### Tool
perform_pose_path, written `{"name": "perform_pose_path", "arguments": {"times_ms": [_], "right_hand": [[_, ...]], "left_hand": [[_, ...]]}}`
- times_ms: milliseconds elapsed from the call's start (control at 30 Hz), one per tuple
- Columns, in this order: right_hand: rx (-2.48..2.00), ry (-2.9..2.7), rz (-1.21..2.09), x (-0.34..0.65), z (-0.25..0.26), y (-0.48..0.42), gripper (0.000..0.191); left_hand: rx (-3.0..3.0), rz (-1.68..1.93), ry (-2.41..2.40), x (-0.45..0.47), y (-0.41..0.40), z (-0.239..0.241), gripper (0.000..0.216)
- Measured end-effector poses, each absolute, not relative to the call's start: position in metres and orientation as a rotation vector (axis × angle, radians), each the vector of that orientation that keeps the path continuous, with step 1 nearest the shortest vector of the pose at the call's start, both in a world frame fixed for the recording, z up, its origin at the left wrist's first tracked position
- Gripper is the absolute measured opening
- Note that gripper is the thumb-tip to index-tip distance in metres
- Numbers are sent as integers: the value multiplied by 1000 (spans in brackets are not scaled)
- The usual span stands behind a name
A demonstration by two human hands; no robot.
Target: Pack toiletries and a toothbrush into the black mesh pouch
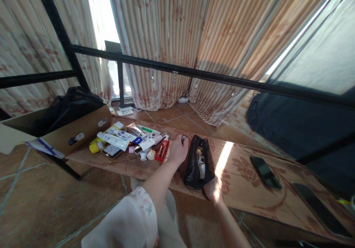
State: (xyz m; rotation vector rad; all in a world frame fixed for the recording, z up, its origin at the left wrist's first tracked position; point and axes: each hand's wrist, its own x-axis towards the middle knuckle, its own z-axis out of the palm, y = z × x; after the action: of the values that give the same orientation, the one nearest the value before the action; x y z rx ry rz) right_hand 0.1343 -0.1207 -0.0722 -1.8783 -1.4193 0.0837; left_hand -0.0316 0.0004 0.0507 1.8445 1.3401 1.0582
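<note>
- Status: black pouch stands on the tabletop, just right of centre, mouth open and facing up. A few pale items show inside; no ID possible.
- Most items are outside the pouch, grouped on the tabletop to its left: approx. a dozen tubes, small bottles and caps, lying flat and touching or overlapping.
- Judgement: sorting is at an early-to-mid stage. Pouch contents are few vs. the pile outside. Direction of transfer (in or out) can't be told from this view.
- Left hand: between pile and pouch, resting on the tabletop, fingers curled round a small dark item with a light spot on top. Item type unclear.
- Right hand: at the near end of the pouch, touching it, in a patch of sun. Fingers are partly hidden by the pouch, so grip can't be told.
- Labels: blue-and-white tube and green-and-white tube carry print, too small to read. Red bottle has a white cap; label illegible.
- Cardboard box at left, holding a black bag, has two white stickers; text unreadable.
- Two dark phones lie screen-up at right, well apart from the pouch; screens blank, no brand visible.
</note>
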Motion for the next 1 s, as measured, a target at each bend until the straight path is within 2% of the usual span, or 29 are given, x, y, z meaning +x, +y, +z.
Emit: {"name": "perform_pose_path", "arguments": {"times_ms": [1000], "right_hand": [[-1927,-1351,146,130,-61,-124,28]], "left_hand": [[1939,1046,1407,-33,-1,50,17]]}}
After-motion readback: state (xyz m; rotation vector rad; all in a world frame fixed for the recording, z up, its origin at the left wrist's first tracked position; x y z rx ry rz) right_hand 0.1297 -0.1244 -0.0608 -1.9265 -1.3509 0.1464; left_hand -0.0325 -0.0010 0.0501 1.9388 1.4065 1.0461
